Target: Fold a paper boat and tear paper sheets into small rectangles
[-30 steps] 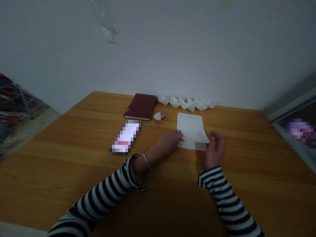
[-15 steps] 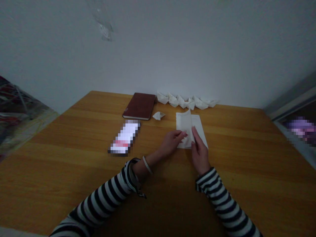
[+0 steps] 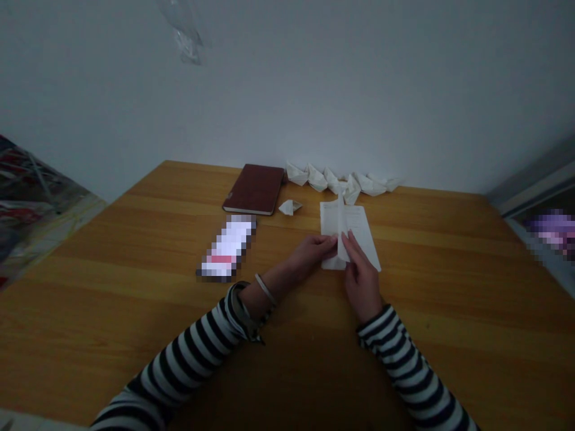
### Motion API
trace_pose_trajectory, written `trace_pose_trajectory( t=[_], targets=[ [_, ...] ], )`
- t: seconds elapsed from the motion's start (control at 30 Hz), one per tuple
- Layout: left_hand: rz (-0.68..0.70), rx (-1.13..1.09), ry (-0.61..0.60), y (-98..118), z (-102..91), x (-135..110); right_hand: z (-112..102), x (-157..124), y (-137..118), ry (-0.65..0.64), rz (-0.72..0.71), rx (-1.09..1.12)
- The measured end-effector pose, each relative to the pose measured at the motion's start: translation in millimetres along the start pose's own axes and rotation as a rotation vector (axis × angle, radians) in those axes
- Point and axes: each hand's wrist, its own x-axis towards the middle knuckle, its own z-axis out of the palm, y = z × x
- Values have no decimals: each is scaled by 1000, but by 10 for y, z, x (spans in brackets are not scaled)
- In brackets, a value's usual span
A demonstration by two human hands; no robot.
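A stack of white paper sheets (image 3: 362, 236) lies on the wooden table (image 3: 135, 287) in front of me. My right hand (image 3: 359, 278) pinches the top sheet (image 3: 340, 222) and holds it turned up on edge, folded over toward the left. My left hand (image 3: 309, 251) rests on the stack's near left corner, fingers curled against the paper beside the right hand's fingertips. Both arms wear black-and-white striped sleeves, and a bracelet sits on the left wrist.
A dark red notebook (image 3: 255, 188) lies at the back, with a blurred phone-like object (image 3: 228, 246) in front of it. A row of several folded paper boats (image 3: 341, 182) lines the wall; one small boat (image 3: 290, 207) sits apart. Wall behind; clutter at both sides.
My right hand has carried the top sheet's right edge up and over to the left, from lying nearly flat to standing on edge. My left hand stayed at the near left corner.
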Motion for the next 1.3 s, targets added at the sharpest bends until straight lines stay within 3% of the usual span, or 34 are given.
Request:
trace_pose_trajectory(
  t=[0.8, 1.0, 1.1, 1.2, 1.3],
  targets=[
    [-3, -22, 54, -1, 31, 10, 63, -29, -41, 76, 49, 137],
    [-6, 2, 77, 10, 39, -5, -47, -43, -225, 389, -59, -113],
    [0, 14, 77, -3, 35, 7, -51, -36, -201, 281, -108, -213],
    [16, 31, 74, -25, 23, 28, 4, -30, -100, 152, -27, -142],
    [31, 49, 63, -36, 16, 36, 43, -31, -40, 147, 54, -94]
  ],
)
